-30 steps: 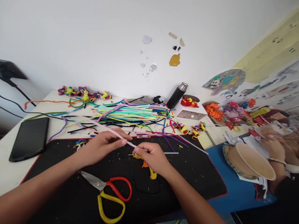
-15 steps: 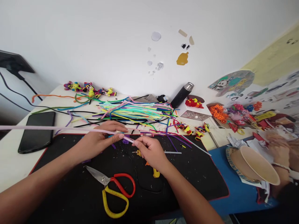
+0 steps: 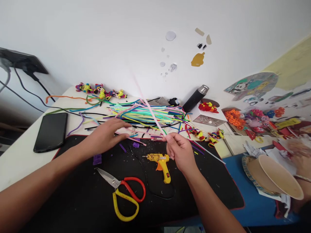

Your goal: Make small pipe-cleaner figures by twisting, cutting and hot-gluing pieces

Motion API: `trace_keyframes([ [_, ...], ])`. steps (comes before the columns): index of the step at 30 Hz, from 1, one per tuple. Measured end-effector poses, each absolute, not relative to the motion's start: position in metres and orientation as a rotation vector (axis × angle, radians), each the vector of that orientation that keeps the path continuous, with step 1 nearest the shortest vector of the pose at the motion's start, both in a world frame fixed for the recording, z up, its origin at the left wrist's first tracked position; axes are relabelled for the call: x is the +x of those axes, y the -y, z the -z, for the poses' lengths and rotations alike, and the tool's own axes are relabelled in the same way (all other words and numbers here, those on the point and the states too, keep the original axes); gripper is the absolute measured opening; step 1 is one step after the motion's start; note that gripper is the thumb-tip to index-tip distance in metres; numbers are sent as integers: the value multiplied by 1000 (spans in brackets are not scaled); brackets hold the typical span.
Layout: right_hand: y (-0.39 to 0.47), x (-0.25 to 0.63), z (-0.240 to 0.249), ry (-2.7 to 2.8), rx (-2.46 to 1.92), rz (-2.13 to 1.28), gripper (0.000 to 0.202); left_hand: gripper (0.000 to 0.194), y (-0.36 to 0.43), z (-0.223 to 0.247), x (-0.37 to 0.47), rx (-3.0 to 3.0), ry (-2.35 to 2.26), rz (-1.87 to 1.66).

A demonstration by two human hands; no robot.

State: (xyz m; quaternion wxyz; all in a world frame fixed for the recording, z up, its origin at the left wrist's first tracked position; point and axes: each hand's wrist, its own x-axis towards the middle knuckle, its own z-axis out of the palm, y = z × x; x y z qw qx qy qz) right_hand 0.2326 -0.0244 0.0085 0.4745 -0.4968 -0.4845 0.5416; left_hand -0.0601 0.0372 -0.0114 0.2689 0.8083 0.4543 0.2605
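Bending looks not yet done: straight pink pipe cleaner (image 3: 152,113) is pinched in right hand (image 3: 181,149), left hand (image 3: 108,135) fingers are held apart. Glue gun (image 3: 158,158) is unheld.

Two bare hands, one left hand (image 3: 110,136) and one right hand (image 3: 181,152), and one long pale pink fuzzy stem (image 3: 155,118) in the right's grip. One black, red-edged mat (image 3: 206,191) carries one pair of red-and-yellow-handled steel scissors (image 3: 115,183) at seven o'clock, one yellow glue gun (image 3: 162,160) at six. Elsewhere: one black phone (image 3: 51,132) at nine, one silver-capped black flask (image 3: 195,99) at two, three multicoloured fuzzy figures (image 3: 213,139) toward three. The central heap of bright fuzzy stems (image 3: 150,113) defies counting.
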Motion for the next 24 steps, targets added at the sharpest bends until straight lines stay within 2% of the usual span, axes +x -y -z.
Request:
trace_keyframes([
  [3,33,222,-7,1370,-1268,-1403,35,51,-10,-6,-42,1820,-911,-543],
  [6,40,205,-4,1655,-1303,-1291,28,42,7,-16,-31,1679,-795,-608],
  [9,45,193,-2,1822,-1278,-1232,25,31,11,-19,-32,1727,-785,-691],
  [16,72,184,-2,2092,-1313,-1344,19,40,7,-23,-53,1677,-1034,-732],
  [21,98,178,-8,2657,-1280,-1098,46,44,3,-19,-64,1522,-1094,-796],
  [24,106,173,-5,2778,-1297,-1005,53,45,4,-15,-66,1510,-1109,-823],
])
